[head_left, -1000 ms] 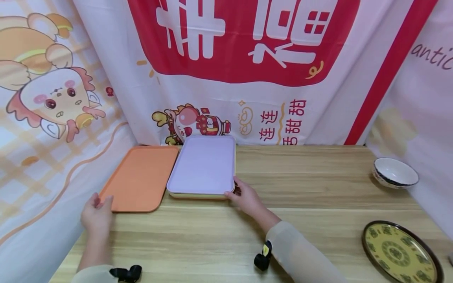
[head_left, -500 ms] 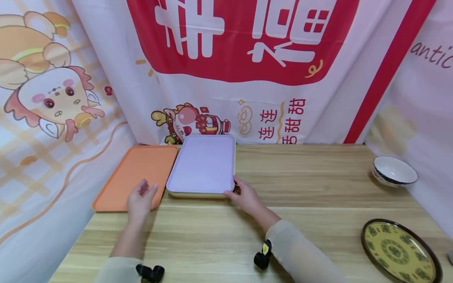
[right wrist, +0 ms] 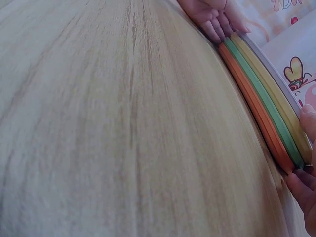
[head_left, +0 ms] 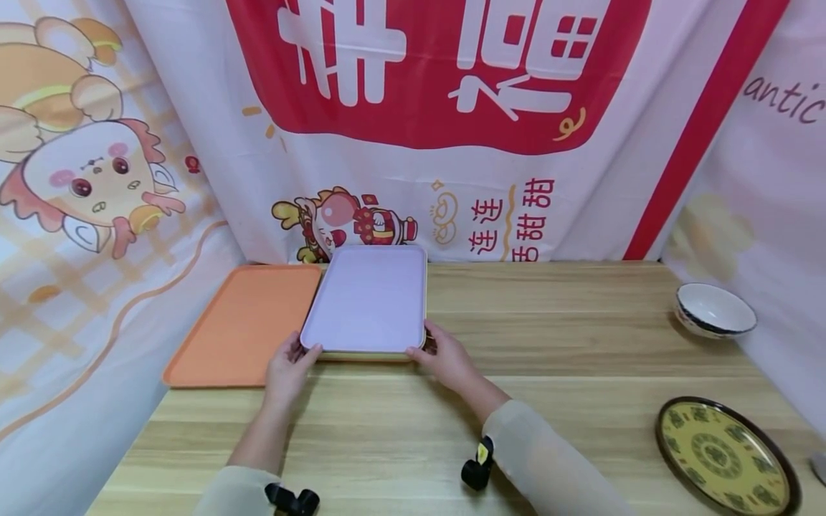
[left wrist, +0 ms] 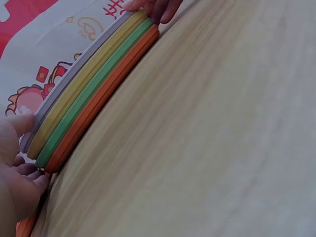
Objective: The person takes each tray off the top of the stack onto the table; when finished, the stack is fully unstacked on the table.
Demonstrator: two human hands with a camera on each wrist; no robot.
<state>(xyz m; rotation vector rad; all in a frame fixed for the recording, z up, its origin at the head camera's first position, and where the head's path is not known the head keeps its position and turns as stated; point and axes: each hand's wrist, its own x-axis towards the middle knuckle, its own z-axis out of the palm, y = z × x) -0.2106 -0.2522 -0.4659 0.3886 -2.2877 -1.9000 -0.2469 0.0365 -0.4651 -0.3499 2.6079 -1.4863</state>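
A stack of trays (head_left: 368, 297) with a lilac one on top lies at the back of the wooden table (head_left: 548, 337). In the left wrist view the stack's edge (left wrist: 89, 94) shows lilac, yellow, green and orange layers. My left hand (head_left: 290, 362) holds the near left corner, thumb on top and fingers at the bottom edge (left wrist: 17, 168). At the near right corner my right hand (head_left: 442, 358) grips the same way, thumb above and fingers below (right wrist: 306, 148). The stack (right wrist: 266, 94) rests flat on the table.
A single orange tray (head_left: 245, 322) lies flat just left of the stack, touching the cloth backdrop. A white bowl (head_left: 713, 309) stands at the far right. A yellow patterned plate (head_left: 725, 455) sits at the near right corner. Printed cloth walls close the table in.
My left hand left the orange tray's near edge and moved right to the stack's near left corner. The right hand stayed at its corner.
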